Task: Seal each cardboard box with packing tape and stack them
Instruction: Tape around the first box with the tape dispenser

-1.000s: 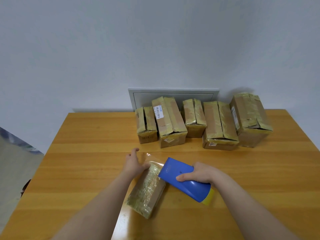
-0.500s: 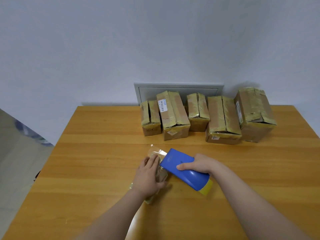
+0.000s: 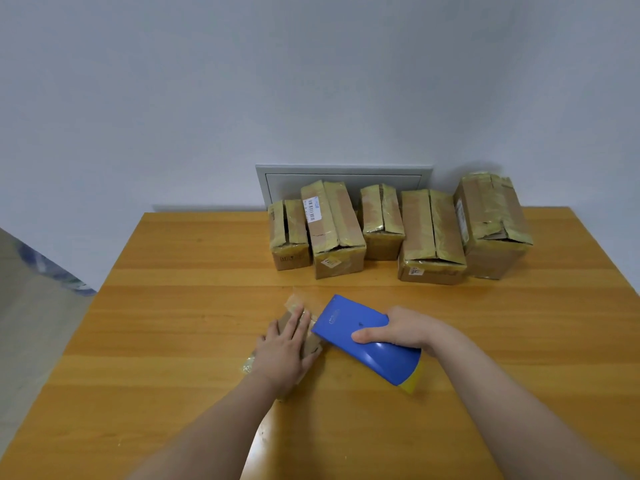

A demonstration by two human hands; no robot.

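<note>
A small cardboard box (image 3: 309, 344) wrapped in clear tape lies on the wooden table (image 3: 173, 341) in front of me. My left hand (image 3: 282, 348) lies flat on top of it, fingers straight, pressing down. Most of the box is hidden under the hand. My right hand (image 3: 403, 329) grips a blue tape dispenser (image 3: 360, 336) with a yellow end, held right beside the box. A loose strip of clear tape (image 3: 299, 297) sticks out past the box's far end.
Several taped cardboard boxes stand in a row at the table's far edge, from a small box (image 3: 290, 235) on the left to a tall box (image 3: 491, 223) on the right. A grey wall panel (image 3: 343, 174) is behind them. The floor shows at left.
My left hand moved from the box's far end onto its top and now presses it flat. The dispenser stayed at the box's side. My head shifted, so the view moved.
</note>
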